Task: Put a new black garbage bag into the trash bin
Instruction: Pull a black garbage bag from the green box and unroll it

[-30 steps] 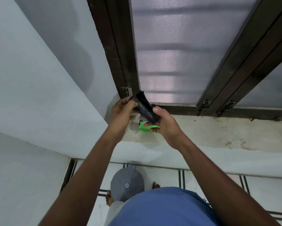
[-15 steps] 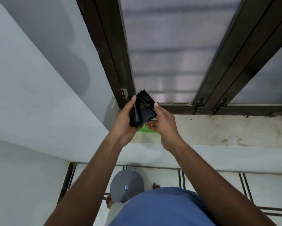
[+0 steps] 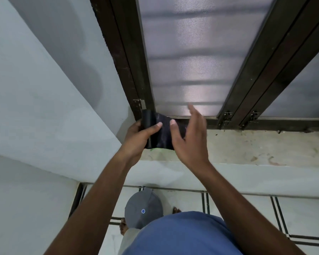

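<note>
A black garbage bag roll (image 3: 149, 120) is partly unrolled, with a flat black sheet (image 3: 163, 133) stretching to the right of it. My left hand (image 3: 138, 138) grips the rolled end, thumb on top. My right hand (image 3: 189, 138) pinches the loose sheet with its thumb while its other fingers are spread and raised. Both hands are held over the window ledge (image 3: 247, 148). The grey round trash bin (image 3: 143, 208) with a small blue dot on its lid stands on the floor below, lid shut.
A green scrap (image 3: 156, 149) peeks out under the bag on the ledge. Behind stands a dark-framed window (image 3: 191, 61) with a mesh screen. A white wall (image 3: 35, 107) is at the left. My bare feet (image 3: 123, 227) flank the bin on the tiled floor.
The folded bag bundle has been unrolled sideways into a flat sheet. My left hand shifted left with the roll, and my right hand's fingers have opened upward.
</note>
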`<control>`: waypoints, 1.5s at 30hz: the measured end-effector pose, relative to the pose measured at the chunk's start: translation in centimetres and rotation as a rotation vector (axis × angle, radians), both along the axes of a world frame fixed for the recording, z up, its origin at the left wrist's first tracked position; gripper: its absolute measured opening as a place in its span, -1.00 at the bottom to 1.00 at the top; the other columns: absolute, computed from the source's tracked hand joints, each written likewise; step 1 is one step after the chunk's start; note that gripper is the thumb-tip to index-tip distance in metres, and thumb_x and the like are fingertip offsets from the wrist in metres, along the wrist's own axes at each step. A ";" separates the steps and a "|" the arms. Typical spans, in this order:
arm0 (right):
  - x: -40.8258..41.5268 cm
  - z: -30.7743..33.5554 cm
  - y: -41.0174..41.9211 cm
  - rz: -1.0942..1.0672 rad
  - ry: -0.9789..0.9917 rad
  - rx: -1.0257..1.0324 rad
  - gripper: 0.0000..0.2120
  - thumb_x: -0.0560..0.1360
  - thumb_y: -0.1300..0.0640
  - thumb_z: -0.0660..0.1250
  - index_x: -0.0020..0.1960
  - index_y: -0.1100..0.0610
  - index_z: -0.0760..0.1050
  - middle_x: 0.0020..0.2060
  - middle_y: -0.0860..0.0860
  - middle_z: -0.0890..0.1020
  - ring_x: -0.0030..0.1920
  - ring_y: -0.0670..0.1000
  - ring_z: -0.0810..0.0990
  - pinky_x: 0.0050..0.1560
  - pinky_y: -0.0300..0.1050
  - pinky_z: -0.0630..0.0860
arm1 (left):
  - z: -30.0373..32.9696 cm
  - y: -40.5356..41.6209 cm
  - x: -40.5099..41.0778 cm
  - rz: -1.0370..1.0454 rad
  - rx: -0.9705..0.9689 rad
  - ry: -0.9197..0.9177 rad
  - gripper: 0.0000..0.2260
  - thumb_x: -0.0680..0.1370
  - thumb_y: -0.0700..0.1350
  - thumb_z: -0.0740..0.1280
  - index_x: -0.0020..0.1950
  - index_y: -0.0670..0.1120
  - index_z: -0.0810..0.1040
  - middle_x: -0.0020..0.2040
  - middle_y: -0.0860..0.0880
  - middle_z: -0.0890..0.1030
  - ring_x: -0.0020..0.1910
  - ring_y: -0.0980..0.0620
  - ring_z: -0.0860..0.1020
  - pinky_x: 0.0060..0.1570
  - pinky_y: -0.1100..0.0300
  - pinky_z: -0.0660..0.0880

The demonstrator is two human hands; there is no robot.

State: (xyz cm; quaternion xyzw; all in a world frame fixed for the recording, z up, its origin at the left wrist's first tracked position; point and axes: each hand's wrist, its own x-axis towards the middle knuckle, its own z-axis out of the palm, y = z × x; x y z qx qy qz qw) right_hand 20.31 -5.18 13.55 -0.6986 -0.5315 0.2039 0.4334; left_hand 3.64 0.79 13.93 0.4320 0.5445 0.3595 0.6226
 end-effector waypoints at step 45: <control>5.4 4.7 5.4 0.381 -0.058 -0.255 -0.28 0.30 -0.60 0.57 -0.10 0.06 0.58 -0.21 -0.02 0.68 -0.20 0.01 0.66 -0.17 0.03 0.54 | 4.8 -0.5 -1.5 -0.103 -0.102 -0.275 -0.60 0.70 0.06 0.38 0.43 -0.17 0.66 0.35 -0.19 0.71 0.35 -0.14 0.69 0.35 -0.01 0.63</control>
